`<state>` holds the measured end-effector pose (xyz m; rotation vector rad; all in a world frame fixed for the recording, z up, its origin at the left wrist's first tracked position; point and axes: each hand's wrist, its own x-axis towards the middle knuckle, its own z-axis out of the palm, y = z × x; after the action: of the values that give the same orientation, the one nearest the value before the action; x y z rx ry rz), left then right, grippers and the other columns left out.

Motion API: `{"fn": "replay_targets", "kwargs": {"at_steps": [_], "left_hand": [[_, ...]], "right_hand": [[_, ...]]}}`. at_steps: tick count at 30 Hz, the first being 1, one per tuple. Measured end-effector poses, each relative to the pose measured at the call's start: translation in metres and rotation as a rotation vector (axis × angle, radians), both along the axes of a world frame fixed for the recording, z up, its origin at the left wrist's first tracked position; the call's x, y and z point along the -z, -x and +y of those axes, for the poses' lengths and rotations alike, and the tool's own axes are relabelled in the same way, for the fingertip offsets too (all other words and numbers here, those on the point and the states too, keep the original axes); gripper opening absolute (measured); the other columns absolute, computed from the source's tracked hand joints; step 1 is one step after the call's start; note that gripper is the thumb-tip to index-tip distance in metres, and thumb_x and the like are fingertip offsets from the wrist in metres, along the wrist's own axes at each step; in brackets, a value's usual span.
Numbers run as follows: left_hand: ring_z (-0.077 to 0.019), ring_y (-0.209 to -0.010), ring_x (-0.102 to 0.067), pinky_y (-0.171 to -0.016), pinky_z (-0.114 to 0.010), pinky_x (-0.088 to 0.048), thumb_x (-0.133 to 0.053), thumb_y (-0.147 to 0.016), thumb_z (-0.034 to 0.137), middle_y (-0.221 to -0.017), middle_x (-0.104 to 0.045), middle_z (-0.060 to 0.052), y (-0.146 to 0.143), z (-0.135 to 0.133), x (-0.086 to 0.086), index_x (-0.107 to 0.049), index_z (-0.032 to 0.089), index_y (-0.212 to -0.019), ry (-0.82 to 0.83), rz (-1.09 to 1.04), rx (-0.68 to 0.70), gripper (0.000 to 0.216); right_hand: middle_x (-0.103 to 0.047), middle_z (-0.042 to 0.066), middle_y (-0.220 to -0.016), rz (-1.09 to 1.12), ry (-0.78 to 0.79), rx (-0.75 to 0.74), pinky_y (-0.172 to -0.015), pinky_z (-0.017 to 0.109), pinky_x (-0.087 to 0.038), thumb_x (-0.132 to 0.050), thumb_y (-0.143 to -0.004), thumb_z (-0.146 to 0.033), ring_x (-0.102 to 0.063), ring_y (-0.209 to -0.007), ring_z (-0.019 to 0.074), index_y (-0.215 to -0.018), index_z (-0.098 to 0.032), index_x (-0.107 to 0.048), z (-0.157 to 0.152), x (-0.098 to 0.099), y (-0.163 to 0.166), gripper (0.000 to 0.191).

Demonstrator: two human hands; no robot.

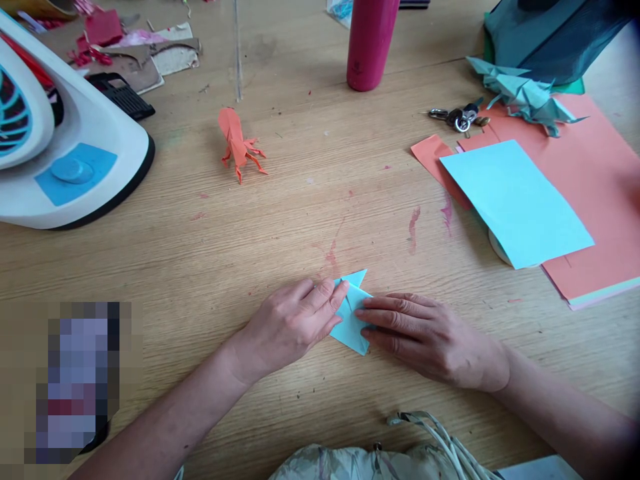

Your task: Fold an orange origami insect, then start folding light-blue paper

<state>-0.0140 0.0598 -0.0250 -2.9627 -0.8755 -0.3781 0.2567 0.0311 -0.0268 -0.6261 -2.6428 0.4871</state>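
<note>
Between my two hands, a small piece of light blue paper [355, 339] lies folded on the wooden table, with a pointed flap sticking out at its top. My left hand [297, 317] is closed on its left side, the fingertips pressing onto the upper folds. From the right, my right hand [435, 339] reaches in with its fingers stretched out and their tips resting on the paper's right edge. Its thumb is hidden. Beyond both hands stands an orange origami figure [237, 147] with several thin legs.
A light blue sheet [517, 203] overlaps stacked orange paper [600, 267] at right. Near it are keys [463, 120] and a teal origami creature [530, 100]. A magenta bottle [370, 47] stands behind. A white fan [115, 160] occupies the left; a blurred-out object [77, 380] lies at lower left.
</note>
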Motion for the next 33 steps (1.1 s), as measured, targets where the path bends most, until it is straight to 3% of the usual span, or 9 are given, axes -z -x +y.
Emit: {"fn": "replay_targets", "kwargs": {"at_steps": [16,20,26,33], "left_hand": [[-0.0188,-0.089,-0.066,-0.077,-0.033,-0.057,-0.052,-0.102,0.025,-0.115,-0.071,-0.009,-0.0023,-0.0012,-0.0013,-0.059,0.010,-0.132,0.000,0.007,-0.016,0.035],[-0.0175,-0.084,-0.064,-0.073,-0.031,-0.057,-0.054,-0.101,0.023,-0.123,-0.071,-0.008,-0.0037,0.0001,-0.0030,-0.062,0.009,-0.128,-0.043,0.031,0.016,0.031],[-0.0199,-0.095,-0.064,-0.077,-0.032,-0.056,-0.054,-0.101,0.023,-0.132,-0.068,-0.010,-0.0022,0.0009,-0.0032,-0.061,0.011,-0.129,-0.066,0.066,0.049,0.032],[-0.0197,-0.101,-0.064,-0.080,-0.032,-0.057,-0.054,-0.099,0.014,-0.141,-0.064,-0.004,0.0016,-0.0010,-0.0003,-0.062,0.016,-0.131,-0.144,0.126,0.093,0.033]], "right_hand": [[-0.068,0.018,-0.132,0.004,-0.009,-0.003,-0.100,0.047,-0.057,-0.048,-0.104,-0.016,-0.060,-0.130,0.0310,-0.114,-0.008,-0.071,0.0003,-0.0009,0.0004,0.027],[-0.070,0.018,-0.129,0.007,-0.021,0.000,-0.098,0.046,-0.057,-0.049,-0.103,-0.016,-0.061,-0.128,0.0305,-0.113,-0.008,-0.071,0.0006,-0.0007,0.0007,0.026],[-0.070,0.017,-0.129,0.028,-0.020,-0.001,-0.099,0.046,-0.055,-0.050,-0.103,-0.016,-0.061,-0.128,0.0296,-0.111,-0.010,-0.072,0.0008,0.0008,-0.0001,0.024],[-0.070,0.016,-0.131,0.014,-0.031,0.006,-0.097,0.046,-0.055,-0.049,-0.103,-0.017,-0.061,-0.128,0.0289,-0.111,-0.011,-0.072,-0.0002,0.0022,-0.0011,0.025]]}}
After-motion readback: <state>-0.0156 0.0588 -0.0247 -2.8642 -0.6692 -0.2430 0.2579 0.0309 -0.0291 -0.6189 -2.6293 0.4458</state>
